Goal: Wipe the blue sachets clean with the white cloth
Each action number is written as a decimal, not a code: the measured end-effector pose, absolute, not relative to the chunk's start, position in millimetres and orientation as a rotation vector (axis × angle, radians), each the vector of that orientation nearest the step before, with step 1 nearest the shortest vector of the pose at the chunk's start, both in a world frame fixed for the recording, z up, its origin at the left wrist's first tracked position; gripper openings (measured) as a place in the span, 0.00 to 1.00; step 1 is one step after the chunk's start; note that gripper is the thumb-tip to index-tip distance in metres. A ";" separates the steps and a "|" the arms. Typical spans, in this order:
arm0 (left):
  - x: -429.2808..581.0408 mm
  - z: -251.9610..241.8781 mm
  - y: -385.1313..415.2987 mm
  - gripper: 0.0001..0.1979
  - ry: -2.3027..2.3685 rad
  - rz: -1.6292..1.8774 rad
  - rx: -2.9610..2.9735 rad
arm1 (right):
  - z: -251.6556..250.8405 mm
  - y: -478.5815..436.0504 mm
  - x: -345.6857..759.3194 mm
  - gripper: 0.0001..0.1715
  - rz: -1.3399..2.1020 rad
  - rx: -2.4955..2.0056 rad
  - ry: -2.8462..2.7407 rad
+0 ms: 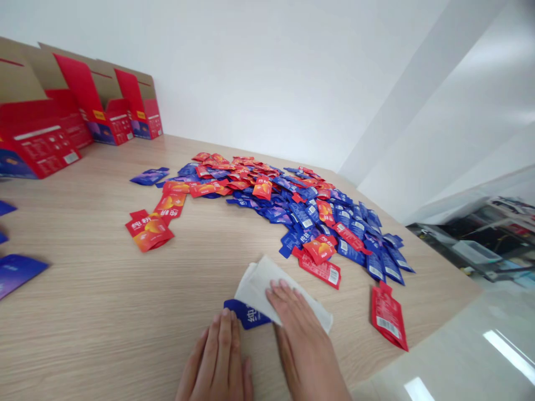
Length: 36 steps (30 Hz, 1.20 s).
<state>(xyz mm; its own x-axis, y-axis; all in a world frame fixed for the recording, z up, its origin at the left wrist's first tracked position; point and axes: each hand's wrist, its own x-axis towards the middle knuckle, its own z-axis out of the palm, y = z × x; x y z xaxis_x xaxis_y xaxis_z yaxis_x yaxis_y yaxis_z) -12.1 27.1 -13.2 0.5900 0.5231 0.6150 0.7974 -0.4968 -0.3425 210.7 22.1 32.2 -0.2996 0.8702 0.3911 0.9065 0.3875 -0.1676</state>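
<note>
Looking down from the head view across a pale wood-grain desk (104,312) backed by a plain white wall, with open red cardboard boxes (104,114) lining up along the far left. Spreading over the middle of the desk, a loose heap of red and blue sachets (301,211); lying apart from it, a pair of red sachets (148,229) to the left and a single red sachet (388,318) near the right edge. Resting flat and released at the near edge, the left hand (219,359), fingertips touching the exposed end of a blue sachet (246,316) and pinning it to the desk. Pressing down just beside it, fingers outstretched and not clenched, the right hand (303,334), lying on a folded white cloth (264,278) covering the rest of that sachet. Judging from this: worth keeping the left fingertips firm on the bare end, stopping the sachet from sliding; worth keeping the cloth spread flat under the fingers rather than bunching, and steering clear of the heap's nearest packets just beyond the cloth.
</note>
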 end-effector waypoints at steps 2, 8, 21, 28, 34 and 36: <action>-10.1 -10.4 27.3 0.28 -1.047 -0.597 -2.210 | 32.4 13.9 233.6 0.30 -0.157 -1.653 -2.122; -6.2 -5.5 23.9 0.26 -1.078 -0.595 -2.204 | 33.1 2.7 234.3 0.26 -0.166 -1.699 -1.860; -3.4 9.6 14.8 0.28 -1.154 -0.528 -2.329 | 30.7 11.1 218.1 0.31 -0.031 -1.660 -2.045; 1.5 19.2 9.2 0.28 -1.210 -0.538 -2.360 | 48.2 3.0 214.3 0.26 0.087 -1.734 -1.769; -1.8 32.6 5.1 0.22 -1.206 -0.416 -2.454 | 53.1 20.8 156.8 0.35 0.208 -1.399 -2.259; -2.1 35.6 5.9 0.23 -1.183 -0.432 -2.463 | 49.5 21.4 162.6 0.36 0.177 -1.457 -2.274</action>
<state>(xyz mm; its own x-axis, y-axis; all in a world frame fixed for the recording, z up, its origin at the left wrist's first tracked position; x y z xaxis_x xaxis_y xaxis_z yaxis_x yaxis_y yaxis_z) -2.1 5.9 35.6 0.5999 0.6775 0.4254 0.7922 -0.5773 -0.1978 162.6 21.4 49.5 -0.3542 0.8899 0.2873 0.8348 0.4394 -0.3318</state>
